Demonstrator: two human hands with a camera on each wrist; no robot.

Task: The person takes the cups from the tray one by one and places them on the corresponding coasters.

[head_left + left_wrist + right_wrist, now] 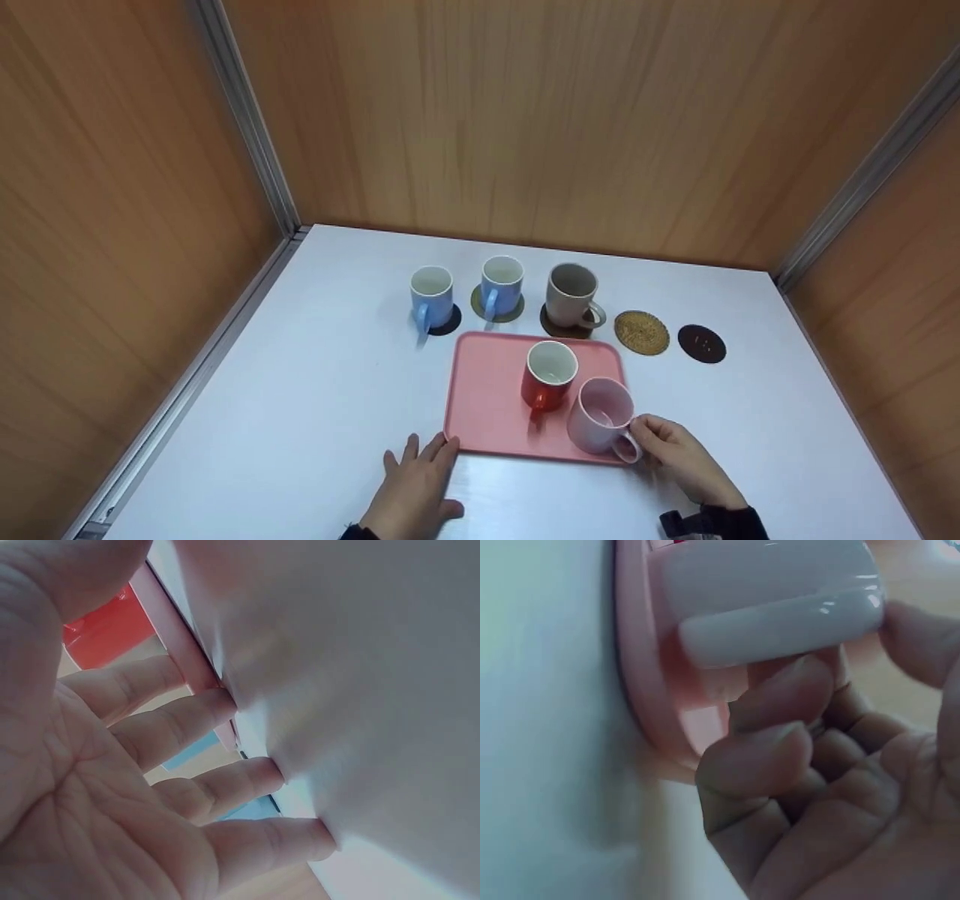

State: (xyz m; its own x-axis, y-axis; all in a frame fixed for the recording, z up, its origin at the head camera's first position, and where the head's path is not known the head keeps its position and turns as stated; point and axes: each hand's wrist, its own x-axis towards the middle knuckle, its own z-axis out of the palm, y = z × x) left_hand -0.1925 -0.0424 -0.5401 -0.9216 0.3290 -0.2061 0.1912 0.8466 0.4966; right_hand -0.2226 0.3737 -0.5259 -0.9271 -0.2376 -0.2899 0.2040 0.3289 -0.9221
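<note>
A pink mug (600, 416) stands on the front right of the pink tray (480, 390), its handle toward the right front. My right hand (679, 454) grips that handle (780, 622), thumb at its top and curled fingers beside it. Behind and left of the pink mug, a red mug (550, 375) with a white inside stands on the same tray. My left hand (418, 484) lies at the tray's front left corner, its fingers stretched out, fingertips on the table and against the tray rim (176, 637).
Behind the tray, two light blue mugs (433, 296) (502, 285) and a grey-brown mug (571, 292) stand on round coasters. To their right lie a woven coaster (642, 332) and a dark coaster (702, 343). Wooden walls (525, 120) enclose the white table (315, 360).
</note>
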